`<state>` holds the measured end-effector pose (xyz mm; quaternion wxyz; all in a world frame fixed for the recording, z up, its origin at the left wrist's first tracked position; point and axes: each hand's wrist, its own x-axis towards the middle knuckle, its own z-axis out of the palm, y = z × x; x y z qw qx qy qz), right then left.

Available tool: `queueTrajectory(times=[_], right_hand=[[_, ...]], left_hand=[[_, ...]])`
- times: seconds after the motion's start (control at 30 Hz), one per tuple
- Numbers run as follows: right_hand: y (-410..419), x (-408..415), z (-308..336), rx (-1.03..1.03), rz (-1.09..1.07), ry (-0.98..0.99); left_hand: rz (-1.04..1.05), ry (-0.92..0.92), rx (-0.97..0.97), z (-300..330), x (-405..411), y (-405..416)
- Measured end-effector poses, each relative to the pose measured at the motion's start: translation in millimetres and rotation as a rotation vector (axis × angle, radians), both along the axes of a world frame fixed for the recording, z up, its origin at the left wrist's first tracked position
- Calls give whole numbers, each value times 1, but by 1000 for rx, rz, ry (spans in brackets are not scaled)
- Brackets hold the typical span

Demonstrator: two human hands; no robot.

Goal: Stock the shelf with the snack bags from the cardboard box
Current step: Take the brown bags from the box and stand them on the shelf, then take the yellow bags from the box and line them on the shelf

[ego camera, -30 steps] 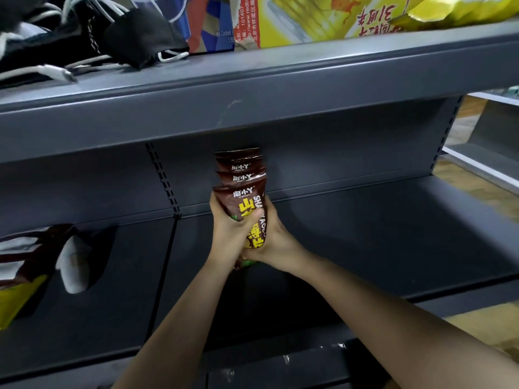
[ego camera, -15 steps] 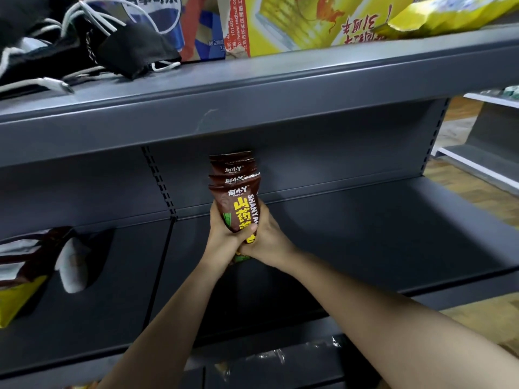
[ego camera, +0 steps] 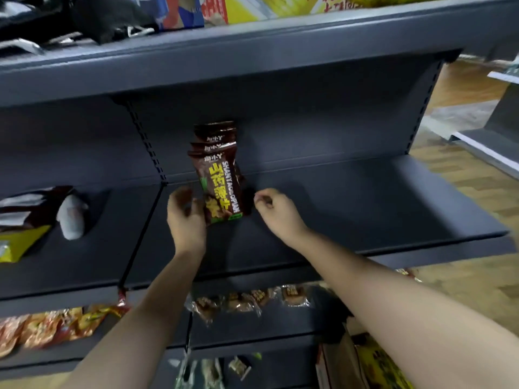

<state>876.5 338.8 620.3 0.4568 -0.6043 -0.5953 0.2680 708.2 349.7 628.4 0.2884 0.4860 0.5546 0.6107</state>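
— Four or so brown snack bags (ego camera: 220, 175) standing in a row on the grey shelf (ego camera: 365, 203), front one facing out, the rest lined up behind toward the back panel.

— Hands?

— Left hand (ego camera: 186, 217) beside the front bag's lower left edge, fingers loosely spread. Touching or just clear, can't say; blurred. Right hand (ego camera: 276, 210) apart from the row on the right, fingers curled in, nothing held.

— How will they handle?

— My guess: light, soft film pouches, slick, contents likely brittle. The row looks tippy. Best taken by the sides low down, or steadied flat across the front face; no squeezing the middle.

— The cardboard box?

— Something like a box at bottom right (ego camera: 341, 357), partly cut off.
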Motion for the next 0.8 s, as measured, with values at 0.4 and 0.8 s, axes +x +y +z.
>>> queueTrajectory(times=[0.4,0.8], right_hand=[[-101,100,1,68,85,26],[-187,211,-31,39,21,78]], left_hand=[[-306,170,-22,-18,111,-103],[-699,339,-115,-65,236,-188]])
